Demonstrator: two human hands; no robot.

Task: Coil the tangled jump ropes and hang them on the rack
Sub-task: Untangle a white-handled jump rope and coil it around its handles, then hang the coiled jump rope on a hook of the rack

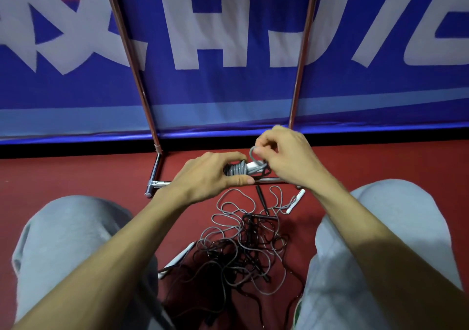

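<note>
Banner (228, 96), 12 o'clock: blue, large white lettering, cropped and unreadable.
Floor (76, 172): red.
Rack (157, 169): metal uprights and base bar, 12 o'clock.
Tangled jump ropes (243, 243): grey and black, on the floor at 6 o'clock.
Left hand (210, 177): curled round coiled grey rope (237, 169), centre.
Right hand (286, 157): pinching the coil's loop (252, 152), 1 o'clock.

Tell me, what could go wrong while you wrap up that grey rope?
The loop pinched by the right hand might slip, so the grey coil gripped in the left hand could spring undone. The floor pile mixes grey and black ropes, so tugging one out could pull the knots tighter.
</note>
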